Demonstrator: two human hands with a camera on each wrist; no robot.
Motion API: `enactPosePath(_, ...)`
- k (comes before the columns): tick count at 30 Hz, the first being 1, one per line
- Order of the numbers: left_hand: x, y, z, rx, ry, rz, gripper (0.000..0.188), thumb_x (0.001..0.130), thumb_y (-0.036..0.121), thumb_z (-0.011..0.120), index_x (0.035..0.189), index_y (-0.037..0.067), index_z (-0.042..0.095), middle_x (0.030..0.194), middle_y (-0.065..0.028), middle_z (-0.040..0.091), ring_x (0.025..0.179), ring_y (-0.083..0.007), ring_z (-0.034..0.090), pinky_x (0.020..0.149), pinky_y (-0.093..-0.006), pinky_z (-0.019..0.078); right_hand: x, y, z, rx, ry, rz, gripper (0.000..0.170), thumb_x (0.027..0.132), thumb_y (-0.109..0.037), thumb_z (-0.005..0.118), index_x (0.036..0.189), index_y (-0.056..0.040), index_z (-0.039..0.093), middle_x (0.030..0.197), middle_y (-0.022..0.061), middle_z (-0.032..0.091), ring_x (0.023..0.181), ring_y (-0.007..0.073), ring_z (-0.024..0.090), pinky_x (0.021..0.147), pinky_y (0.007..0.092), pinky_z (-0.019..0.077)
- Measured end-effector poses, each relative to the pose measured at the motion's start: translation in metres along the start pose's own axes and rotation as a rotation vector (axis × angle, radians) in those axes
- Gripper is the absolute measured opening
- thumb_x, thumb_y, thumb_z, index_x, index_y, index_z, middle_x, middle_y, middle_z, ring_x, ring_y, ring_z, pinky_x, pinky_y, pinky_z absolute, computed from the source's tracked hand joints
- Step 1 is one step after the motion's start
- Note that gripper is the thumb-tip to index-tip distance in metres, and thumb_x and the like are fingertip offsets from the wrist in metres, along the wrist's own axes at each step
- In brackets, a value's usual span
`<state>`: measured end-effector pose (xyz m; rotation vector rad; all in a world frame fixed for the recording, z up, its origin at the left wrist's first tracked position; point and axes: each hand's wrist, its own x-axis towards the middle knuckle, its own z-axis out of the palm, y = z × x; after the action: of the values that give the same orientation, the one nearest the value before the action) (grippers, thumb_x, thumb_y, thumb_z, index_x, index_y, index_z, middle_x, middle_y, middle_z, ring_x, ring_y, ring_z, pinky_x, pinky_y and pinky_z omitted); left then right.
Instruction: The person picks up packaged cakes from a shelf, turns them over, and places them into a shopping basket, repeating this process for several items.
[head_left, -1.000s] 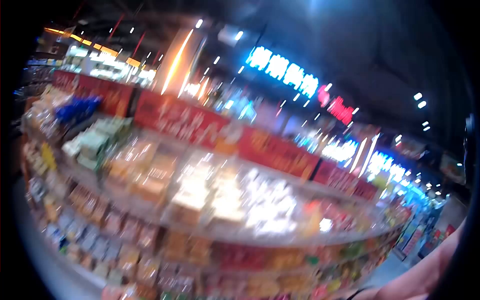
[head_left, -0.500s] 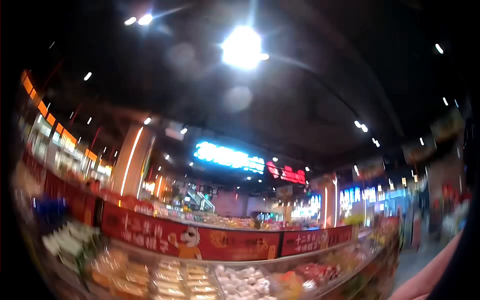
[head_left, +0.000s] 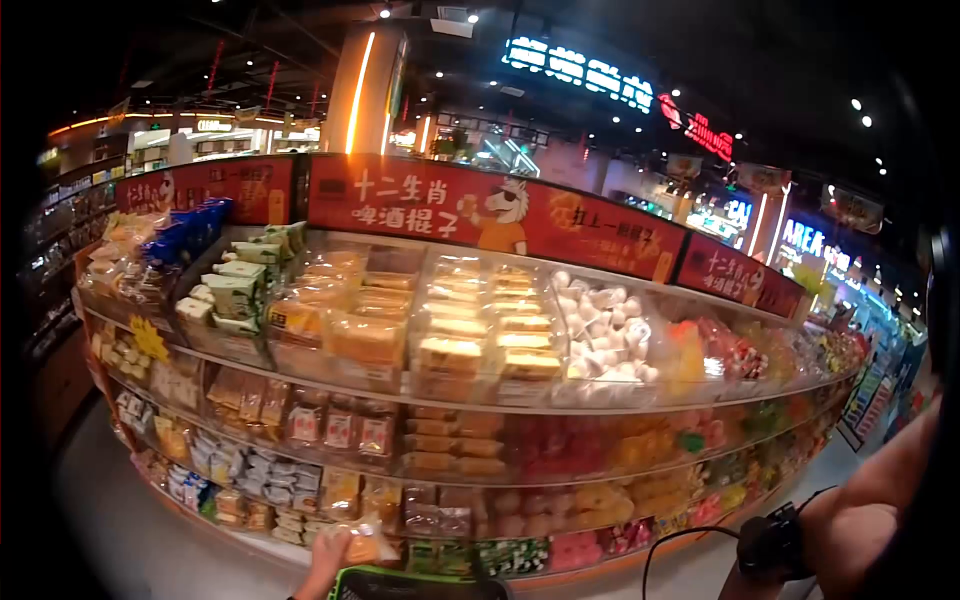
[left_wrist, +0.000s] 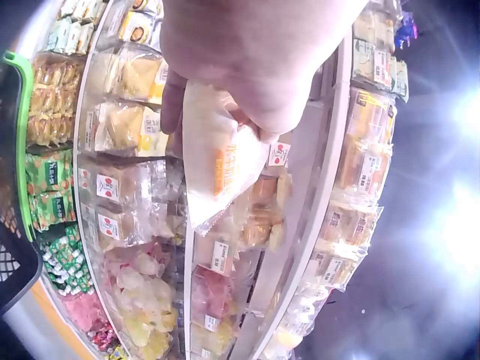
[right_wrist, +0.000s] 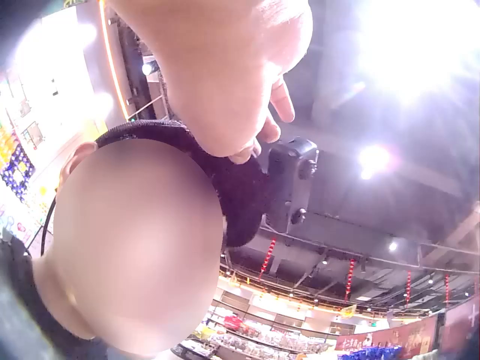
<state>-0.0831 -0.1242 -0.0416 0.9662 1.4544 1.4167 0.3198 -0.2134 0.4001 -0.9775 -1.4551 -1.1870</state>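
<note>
My left hand (head_left: 328, 562) is low at the front of a stocked shop shelf. It grips a white plastic packet (left_wrist: 214, 161) with orange print, thumb and fingers on either side of its upper end. What is inside the packet is hidden in the left wrist view. Raised beside the head is my right hand (right_wrist: 225, 82), its fingertips at the brim of a dark cap (right_wrist: 240, 191). A small black camera (right_wrist: 291, 184) sits at the front of that brim. In the head view, the right forearm with a black wrist camera (head_left: 772, 545) fills the lower right corner.
A black basket with a green rim (left_wrist: 25, 135) is close beside the left hand. The curved shelf carries several tiers of packaged snacks (head_left: 340, 430) behind clear fronts. Red printed banners (head_left: 400, 205) run along its top. Grey floor (head_left: 800, 490) shows at the right.
The head view swung up, then back down, and is now sharper. The left hand with the packet and the basket's rim have come into it; more of the right arm shows.
</note>
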Motion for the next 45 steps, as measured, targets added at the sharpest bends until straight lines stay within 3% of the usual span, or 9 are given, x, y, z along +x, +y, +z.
enactPosePath(4,0.021,-0.035,0.024,-0.105,-0.083,0.077,0.026,0.086,0.022,0.062,0.097,0.000,0.055,0.087,-0.0057,0.061,0.077,-0.0109,0.056,0.069,-0.0273,0.0475,-0.017,-0.044,0.010,0.346,0.084,-0.059,0.032,0.083,-0.020,0.061,0.106,0.0000,0.053,0.101,0.0152,0.059,0.097,0.0240,0.057,0.086,0.0340,0.0436)
enactPosePath(9,0.013,0.000,0.059,-0.125,-0.265,0.098,0.033,0.092,0.032,0.053,0.099,0.000,0.053,0.085,-0.0025,0.058,0.078,-0.0096,0.052,0.069,-0.0267,0.0444,-0.116,-0.084,0.106,0.805,-0.671,0.215,0.031,0.078,-0.012,0.067,0.105,-0.0007,0.056,0.106,0.0156,0.058,0.093,0.0247,0.058,0.078,0.0316,0.0475)
enactPosePath(11,0.015,0.011,0.078,-0.250,-0.306,0.105,0.033,0.093,0.032,0.051,0.100,0.001,0.053,0.084,-0.0017,0.056,0.078,-0.0095,0.051,0.070,-0.0271,0.0440,-0.187,-0.107,0.128,0.997,-0.993,0.694,0.047,0.081,-0.021,0.068,0.116,0.0024,0.048,0.112,0.0173,0.055,0.096,0.0219,0.057,0.080,0.0315,0.0474)
enactPosePath(16,-0.002,0.066,0.094,-0.102,-0.258,0.241,0.036,0.093,0.023,0.051,0.117,0.000,0.037,0.106,-0.0102,0.049,0.097,-0.0144,0.048,0.087,-0.0283,0.0401,-0.296,-0.159,0.147,1.277,-1.260,1.098,0.061,0.084,-0.034,0.064,0.123,0.0070,0.040,0.118,0.0193,0.050,0.103,0.0230,0.055,0.086,0.0335,0.0458)
enactPosePath(20,0.004,0.069,0.097,-0.154,-0.273,0.329,0.021,0.095,0.019,0.046,0.106,0.002,0.044,0.097,-0.0058,0.052,0.091,-0.0110,0.049,0.081,-0.0279,0.0424,-0.296,-0.171,0.149,1.329,-1.200,1.017,0.044,0.091,-0.033,0.055,0.118,-0.0003,0.046,0.093,0.0060,0.056,0.080,0.0104,0.053,0.070,0.0253,0.0463)
enactPosePath(26,0.014,0.091,0.105,-0.350,-0.241,0.280,0.024,0.098,0.023,0.039,0.092,0.002,0.050,0.083,0.0017,0.051,0.078,-0.0041,0.044,0.070,-0.0223,0.0417,-0.268,-0.167,0.152,1.605,-1.064,1.368,0.034,0.096,-0.026,0.045,0.119,-0.0023,0.050,0.108,0.0030,0.056,0.096,0.0108,0.054,0.073,0.0284,0.0533)
enactPosePath(27,0.014,0.097,0.107,-0.350,-0.228,0.291,0.026,0.098,0.023,0.039,0.092,0.001,0.050,0.083,0.0015,0.051,0.078,-0.0042,0.044,0.070,-0.0224,0.0417,-0.290,-0.161,0.168,1.546,-1.023,1.138,0.034,0.096,-0.027,0.043,0.119,-0.0032,0.050,0.108,0.0036,0.056,0.095,0.0109,0.056,0.072,0.0279,0.0539)
enactPosePath(38,0.010,0.128,0.098,-0.314,-0.261,0.408,0.035,0.098,0.025,0.039,0.115,-0.004,0.051,0.107,-0.0089,0.058,0.092,-0.0105,0.054,0.081,-0.0251,0.0444,-0.261,-0.163,0.156,1.486,-0.877,1.150,0.033,0.097,-0.022,0.044,0.112,0.0045,0.056,0.094,0.0008,0.060,0.084,0.0081,0.053,0.073,0.0244,0.0447)
enactPosePath(45,-0.014,0.149,0.098,0.012,-0.248,0.683,0.071,0.089,0.023,0.056,0.140,0.001,0.012,0.144,-0.0173,0.024,0.116,-0.0223,0.044,0.100,-0.0373,0.0366,-0.233,-0.169,0.148,0.896,-0.502,0.784,0.034,0.094,-0.017,0.045,0.122,0.0008,0.052,0.110,0.0248,0.059,0.096,0.0276,0.062,0.082,0.0331,0.0466)
